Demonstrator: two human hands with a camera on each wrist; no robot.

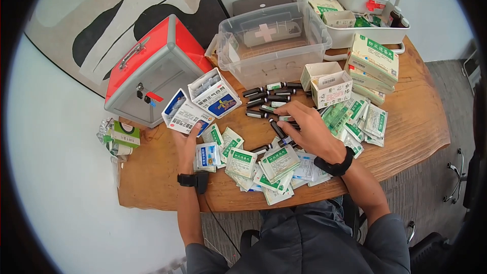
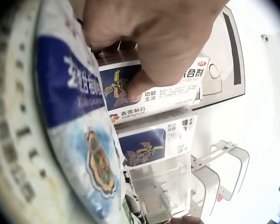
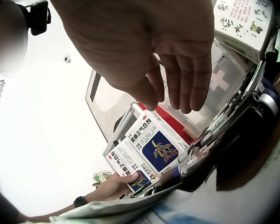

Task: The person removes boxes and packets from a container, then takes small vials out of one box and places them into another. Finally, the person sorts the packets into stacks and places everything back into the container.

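Observation:
My left hand point(image 1: 185, 144) grips an opened white-and-blue medicine box point(image 1: 186, 117) by its lower part, the thumb pressed on its printed front. Right beside that box stands a second opened box point(image 1: 218, 102) of the same kind, with pale contents showing at its top. My right hand point(image 1: 313, 131) hovers over several small dark bottles point(image 1: 257, 102) with white-and-green labels. In the right wrist view, the fingers point(image 3: 200, 79) of that hand extend loosely with nothing between them. One dark bottle point(image 1: 277, 129) lies just under its fingertips in the head view.
Green-and-white sachets point(image 1: 280, 162) are heaped at the front edge. A red medicine cabinet point(image 1: 152, 71) stands left, a clear plastic bin point(image 1: 274, 66) behind the bottles. Opened cartons point(image 1: 331, 90) and stacked boxes point(image 1: 374, 61) stand right, before a white tray point(image 1: 355, 35).

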